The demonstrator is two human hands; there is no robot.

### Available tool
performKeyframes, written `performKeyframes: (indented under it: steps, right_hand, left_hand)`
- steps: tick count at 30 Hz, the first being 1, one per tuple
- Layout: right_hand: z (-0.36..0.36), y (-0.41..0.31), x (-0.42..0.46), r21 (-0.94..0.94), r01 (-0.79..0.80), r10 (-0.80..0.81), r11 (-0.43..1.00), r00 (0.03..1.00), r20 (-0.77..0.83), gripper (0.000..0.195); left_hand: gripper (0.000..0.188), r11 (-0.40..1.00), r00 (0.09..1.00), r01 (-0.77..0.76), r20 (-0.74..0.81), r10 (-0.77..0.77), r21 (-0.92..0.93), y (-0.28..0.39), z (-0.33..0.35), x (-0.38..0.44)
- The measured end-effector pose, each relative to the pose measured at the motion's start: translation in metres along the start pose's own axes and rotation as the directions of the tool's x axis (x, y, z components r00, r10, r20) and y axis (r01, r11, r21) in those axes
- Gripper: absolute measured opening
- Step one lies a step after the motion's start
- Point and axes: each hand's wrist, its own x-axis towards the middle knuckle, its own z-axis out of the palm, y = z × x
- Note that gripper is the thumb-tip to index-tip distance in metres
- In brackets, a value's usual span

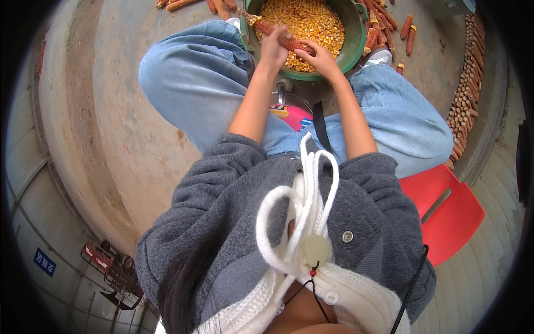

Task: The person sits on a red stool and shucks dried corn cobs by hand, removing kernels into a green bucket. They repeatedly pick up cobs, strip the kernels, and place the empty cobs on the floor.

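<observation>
A long reddish corn cob, mostly bare, slants across a green bucket. Some yellow kernels cling to its far left tip. My left hand is wrapped around the cob's middle. At the cob's near right end, my right hand has its thumb and fingers on it; whether any kernels lie under those fingers is hidden. Loose yellow corn kernels fill much of the bucket below both hands. The bucket stands between my shoes, just beyond my knees.
Stripped cobs lie heaped right of the bucket, with more cobs at the upper left. Stacked cobs line the right wall. Beside my right hip is a red plastic chair. A red machine stands at the lower left.
</observation>
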Motion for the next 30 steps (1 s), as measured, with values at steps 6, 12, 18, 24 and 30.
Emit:
performKeyframes:
  steps: [6, 12, 18, 24, 30]
  right_hand:
    - [-0.008, 0.006, 0.0, 0.311, -0.244, 0.211, 0.919, 0.968, 0.135, 0.035]
    - [-0.017, -0.005, 0.005, 0.549, -0.229, 0.259, 0.804, 0.965, 0.023, 0.029]
    - [-0.064, -0.032, 0.013, 0.569, 0.056, 0.183, 0.821, 0.917, -0.355, 0.042]
    - [-0.119, -0.036, 0.01, 0.537, 0.27, 0.189, 0.799, 0.736, -0.65, 0.029]
    - [-0.143, -0.006, 0.017, 0.499, 0.24, 0.34, 0.832, 0.49, -0.803, 0.026]
  left_hand:
    - [0.028, 0.984, 0.999, 0.038, -0.035, -0.032, 0.177, -0.001, 0.012, -0.008]
    - [0.041, 0.93, 0.975, 0.184, -0.181, -0.131, 0.318, 0.003, 0.023, -0.016]
    - [0.039, 0.852, 0.925, 0.331, -0.319, -0.207, 0.405, -0.005, 0.007, -0.011]
    - [0.032, 0.815, 0.916, 0.352, -0.35, -0.197, 0.461, -0.01, 0.01, 0.001]
    - [0.028, 0.802, 0.903, 0.379, -0.374, -0.211, 0.462, -0.016, 0.009, 0.017]
